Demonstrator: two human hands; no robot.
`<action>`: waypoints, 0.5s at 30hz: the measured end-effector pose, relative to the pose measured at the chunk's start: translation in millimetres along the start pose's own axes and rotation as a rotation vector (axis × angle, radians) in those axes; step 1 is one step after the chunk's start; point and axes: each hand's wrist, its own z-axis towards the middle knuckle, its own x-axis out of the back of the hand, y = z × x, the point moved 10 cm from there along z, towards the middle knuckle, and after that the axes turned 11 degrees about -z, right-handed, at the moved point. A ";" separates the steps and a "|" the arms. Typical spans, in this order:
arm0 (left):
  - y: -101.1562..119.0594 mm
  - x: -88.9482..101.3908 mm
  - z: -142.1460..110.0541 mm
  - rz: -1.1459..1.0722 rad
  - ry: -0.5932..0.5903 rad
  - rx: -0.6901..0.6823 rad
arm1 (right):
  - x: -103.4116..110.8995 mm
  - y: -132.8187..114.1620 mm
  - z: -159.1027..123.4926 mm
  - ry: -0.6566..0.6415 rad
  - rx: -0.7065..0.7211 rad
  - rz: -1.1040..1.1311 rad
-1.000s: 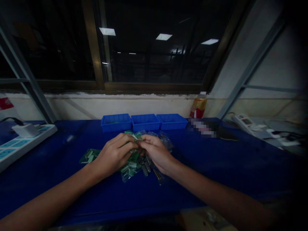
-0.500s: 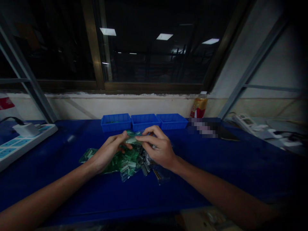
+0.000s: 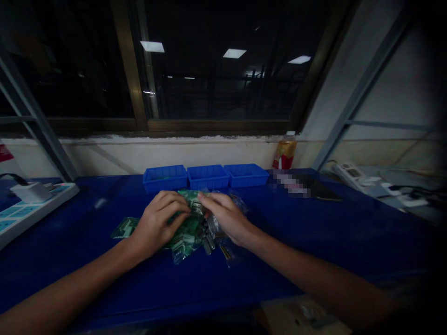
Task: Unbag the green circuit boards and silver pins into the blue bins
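Note:
My right hand [image 3: 228, 216] is closed, its thumb on top, on a green-tinted clear plastic bag [image 3: 193, 199] with pale pieces inside. Close to that bag, my left hand [image 3: 162, 218] is palm down with fingers bent and the tips drawn toward the thumb; anything between them is too small to make out. Beneath both hands lies a pile of green plastic bags [image 3: 185, 242] with pale strips in them. Dark grey, block-like pieces [image 3: 208, 243] sit loose beside the pile. A clear bag with thin gold-coloured strips [image 3: 226, 252] lies nearer to me.
Three blue bins [image 3: 208, 177] stand in a row behind the pile; the left one holds some small green things. A power strip [image 3: 42, 204] runs along the left. At the back right are a bottle [image 3: 284, 153], a dark flat object [image 3: 324, 190] and another power strip [image 3: 352, 174].
My left hand has turned palm down and come slightly nearer to me. My right hand has lowered, its thumb now across the top of the green bag. The view has shifted slightly.

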 end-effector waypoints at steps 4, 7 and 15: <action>3.4 -4.6 0.8 0.039 -0.034 0.011 | 8.3 -12.7 -3.3 0.088 0.138 -0.082; -21.0 -4.8 -0.3 -0.132 -0.040 0.271 | 18.9 -39.9 -14.5 0.219 0.387 -0.366; -61.4 -24.9 -23.5 -0.775 0.067 0.830 | 6.2 -55.3 -31.3 0.256 0.636 -0.694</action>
